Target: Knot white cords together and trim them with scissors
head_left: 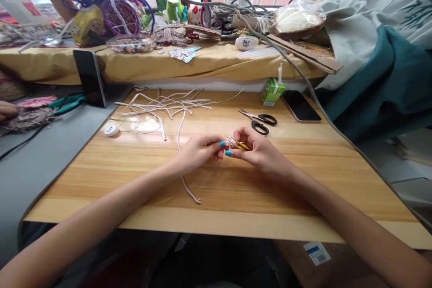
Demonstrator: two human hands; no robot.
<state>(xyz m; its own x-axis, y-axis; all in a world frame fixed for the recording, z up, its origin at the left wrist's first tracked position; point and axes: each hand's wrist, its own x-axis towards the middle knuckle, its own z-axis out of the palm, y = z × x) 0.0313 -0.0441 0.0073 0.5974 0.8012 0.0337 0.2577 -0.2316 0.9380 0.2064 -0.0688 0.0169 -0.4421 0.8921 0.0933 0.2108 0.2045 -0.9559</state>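
My left hand point(204, 147) is closed in a pinch on a small, shiny whitish piece point(231, 141), too small to name. Facing it, my right hand point(258, 145) grips a slim yellow tool point(242, 146); its tip is close to the piece, and its exact kind is hard to make out. A white cord point(191, 191) shows on both sides of my left wrist, which hides its middle. More white cords point(162, 105) lie in a loose tangle beyond my left hand. Scissors point(258, 121) with black handles rest just beyond my right hand.
On the wooden board point(236, 198) are a round white container point(110, 130), a green drink carton point(272, 91) and a phone point(301, 105). Another phone point(89, 78) leans upright against the cluttered ledge point(219, 66). A grey cable point(312, 90) runs down the right. Another person's hand point(7, 110) shows at far left.
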